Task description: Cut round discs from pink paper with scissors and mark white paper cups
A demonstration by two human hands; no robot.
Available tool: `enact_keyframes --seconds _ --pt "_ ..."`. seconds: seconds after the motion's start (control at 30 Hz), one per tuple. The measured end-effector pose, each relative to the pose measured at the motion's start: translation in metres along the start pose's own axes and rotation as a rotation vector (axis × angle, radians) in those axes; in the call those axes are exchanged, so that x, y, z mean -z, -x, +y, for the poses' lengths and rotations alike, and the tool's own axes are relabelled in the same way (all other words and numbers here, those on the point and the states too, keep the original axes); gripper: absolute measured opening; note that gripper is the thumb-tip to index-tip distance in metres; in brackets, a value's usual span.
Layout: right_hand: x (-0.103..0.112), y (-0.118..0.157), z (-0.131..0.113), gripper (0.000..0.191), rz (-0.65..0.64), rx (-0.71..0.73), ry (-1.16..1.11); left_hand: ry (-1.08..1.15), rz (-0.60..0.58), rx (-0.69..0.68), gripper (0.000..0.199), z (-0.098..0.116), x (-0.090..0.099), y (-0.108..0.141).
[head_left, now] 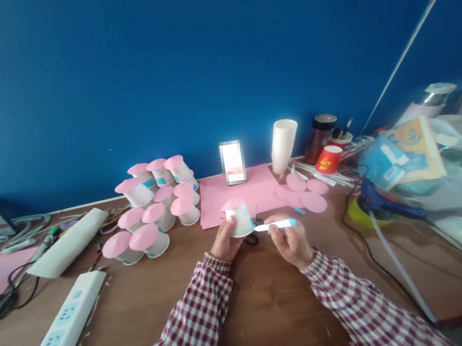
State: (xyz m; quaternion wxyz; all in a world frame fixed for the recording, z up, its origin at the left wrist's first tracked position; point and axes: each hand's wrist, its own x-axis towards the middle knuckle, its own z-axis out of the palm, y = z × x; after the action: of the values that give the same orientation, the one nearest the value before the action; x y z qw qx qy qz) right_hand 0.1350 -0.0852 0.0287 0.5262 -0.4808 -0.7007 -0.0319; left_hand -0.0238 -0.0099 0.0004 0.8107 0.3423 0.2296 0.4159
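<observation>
My left hand [224, 240] is closed around a white paper cup [239, 221], which is tilted and has a pink paper piece at its far side and blue marks near its rim. In my right hand [292, 242] is a white marker [274, 225] with a light blue end. The marker's tip points left and meets or nearly meets the cup's rim; I cannot tell which. Behind the cup lie pink paper sheets [213, 197]. Several upturned paper cups [152, 250] topped with pink discs stand in a group to the left.
Pink paper circles [314, 202] lie at the right, near a stack of white cups [284, 144] and a red cup [329, 160]. A blue glue gun [390, 204] with its cord lies farther right, by plastic bags [410, 156]. A power strip [68, 322] is at front left.
</observation>
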Motion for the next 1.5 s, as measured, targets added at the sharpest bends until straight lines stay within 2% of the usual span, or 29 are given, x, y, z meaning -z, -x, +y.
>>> enact_keyframes --seconds 0.3,0.4,0.6,0.73,0.8,0.97,1.03,1.1,1.23,1.37,1.5 --pt "0.001 -0.002 -0.002 0.013 -0.026 -0.061 0.001 0.057 -0.007 0.004 0.045 0.0 -0.001 0.0" --pt "0.001 0.0 -0.003 0.013 0.007 -0.093 -0.016 0.054 -0.005 0.019 0.046 0.0 0.0 0.0" --pt "0.001 -0.001 0.004 0.022 0.293 -0.412 -0.195 0.078 0.018 0.026 0.046 0.0 0.004 -0.001" --pt "-0.004 -0.008 0.018 0.016 0.349 -0.634 -0.387 0.088 0.03 -0.04 0.049 0.003 0.0 0.001" --pt "-0.008 -0.01 0.026 0.02 0.405 -0.751 -0.508 0.044 0.051 -0.096 0.047 0.005 -0.005 0.006" --pt "-0.014 -0.009 0.041 0.024 0.474 -0.872 -0.682 -0.239 0.122 -0.263 0.047 0.014 -0.008 0.035" --pt "-0.014 -0.008 0.042 0.026 0.458 -0.836 -0.642 -0.404 0.201 -0.347 0.049 0.02 -0.003 0.052" --pt "-0.012 -0.007 0.041 0.03 0.378 -0.75 -0.526 -0.58 0.295 -0.418 0.053 0.026 0.007 0.068" --pt "-0.008 -0.004 0.031 0.034 0.183 -0.473 -0.205 -0.912 0.571 -0.463 0.062 0.039 0.038 0.092" --pt "-0.01 0.001 0.023 0.052 -0.006 -0.197 -0.013 -1.131 0.743 -0.434 0.058 0.05 0.067 0.097" --pt "-0.013 0.004 0.02 0.052 -0.121 -0.095 0.024 -1.324 0.835 -0.433 0.053 0.054 0.077 0.093"
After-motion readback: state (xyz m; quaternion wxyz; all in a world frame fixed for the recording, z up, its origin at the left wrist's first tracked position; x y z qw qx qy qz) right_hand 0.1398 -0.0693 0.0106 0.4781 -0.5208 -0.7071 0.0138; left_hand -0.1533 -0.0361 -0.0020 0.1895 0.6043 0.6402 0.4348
